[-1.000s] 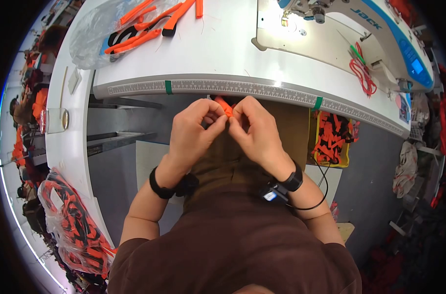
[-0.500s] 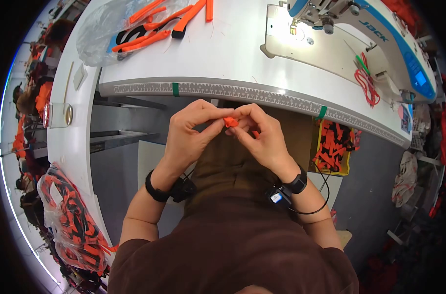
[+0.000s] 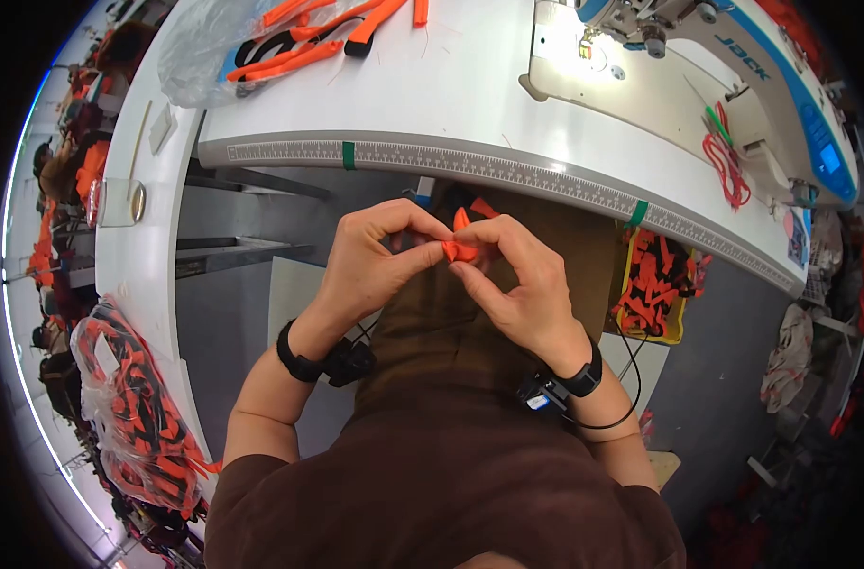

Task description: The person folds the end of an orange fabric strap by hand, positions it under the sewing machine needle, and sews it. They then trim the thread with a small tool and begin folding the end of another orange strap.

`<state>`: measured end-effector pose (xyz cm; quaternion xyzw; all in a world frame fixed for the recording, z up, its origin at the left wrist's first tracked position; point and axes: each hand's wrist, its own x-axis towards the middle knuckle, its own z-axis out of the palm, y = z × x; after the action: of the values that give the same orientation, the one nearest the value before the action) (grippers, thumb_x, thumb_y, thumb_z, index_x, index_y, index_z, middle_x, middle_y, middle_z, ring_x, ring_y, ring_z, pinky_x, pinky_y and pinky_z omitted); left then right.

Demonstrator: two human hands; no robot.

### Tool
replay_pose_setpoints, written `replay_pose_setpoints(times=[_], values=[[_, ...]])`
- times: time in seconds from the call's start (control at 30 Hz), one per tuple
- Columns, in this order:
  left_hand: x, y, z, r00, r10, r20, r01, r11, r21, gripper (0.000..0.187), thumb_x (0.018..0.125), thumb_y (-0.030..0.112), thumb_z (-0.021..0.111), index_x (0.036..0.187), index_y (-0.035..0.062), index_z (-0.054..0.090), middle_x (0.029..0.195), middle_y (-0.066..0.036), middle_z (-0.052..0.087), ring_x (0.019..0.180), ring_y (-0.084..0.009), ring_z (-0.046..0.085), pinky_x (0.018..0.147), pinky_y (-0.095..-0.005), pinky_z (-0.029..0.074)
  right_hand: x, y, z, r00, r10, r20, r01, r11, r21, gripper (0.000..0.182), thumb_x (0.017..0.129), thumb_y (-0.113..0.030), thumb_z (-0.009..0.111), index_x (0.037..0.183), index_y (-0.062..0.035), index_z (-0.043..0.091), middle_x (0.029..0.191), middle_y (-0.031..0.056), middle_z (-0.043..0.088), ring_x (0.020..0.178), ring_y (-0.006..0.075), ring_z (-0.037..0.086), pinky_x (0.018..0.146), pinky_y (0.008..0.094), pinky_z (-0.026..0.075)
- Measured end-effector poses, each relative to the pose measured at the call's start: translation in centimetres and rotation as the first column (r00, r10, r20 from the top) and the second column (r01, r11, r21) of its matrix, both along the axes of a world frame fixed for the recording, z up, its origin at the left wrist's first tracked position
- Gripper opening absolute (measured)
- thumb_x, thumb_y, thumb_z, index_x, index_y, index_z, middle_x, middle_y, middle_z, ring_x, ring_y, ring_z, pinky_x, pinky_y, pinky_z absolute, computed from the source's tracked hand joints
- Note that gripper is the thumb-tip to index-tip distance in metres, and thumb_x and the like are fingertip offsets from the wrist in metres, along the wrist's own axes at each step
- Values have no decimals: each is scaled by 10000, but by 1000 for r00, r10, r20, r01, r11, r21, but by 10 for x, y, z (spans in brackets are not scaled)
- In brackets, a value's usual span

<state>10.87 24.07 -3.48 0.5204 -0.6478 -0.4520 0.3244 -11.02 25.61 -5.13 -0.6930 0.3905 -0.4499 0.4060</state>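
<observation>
White sewing table fronts a brown-trousered lap; above it, the left hand pinches an orange fabric strip. The right hand meets it, thumb and forefinger parted, grip unclear. Likely light, soft; best held by edges.

The tabletop's ruled front edge stands in the way just ahead of the left hand and right hand, whose narrow gap is filled by an orange piece. Above that edge, a hand could pass over the white tabletop between the orange strips and the sewing machine. Low on the right sits a yellow bin; metal bars cross the left side
</observation>
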Motion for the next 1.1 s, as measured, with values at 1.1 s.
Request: replay_pose_setpoints(times=[1.1], values=[[-8,-9,-8,935,-143,-326,303,801,517,71,980,-13,684,1051,-17,689,973,-30,730,914,-80,698,846,-244,561,-20,18,-28,997,-34,62,4,898,440,176,908,1,805,1061,-49,734,876,-22,636,704,65,540,664,266,481]])
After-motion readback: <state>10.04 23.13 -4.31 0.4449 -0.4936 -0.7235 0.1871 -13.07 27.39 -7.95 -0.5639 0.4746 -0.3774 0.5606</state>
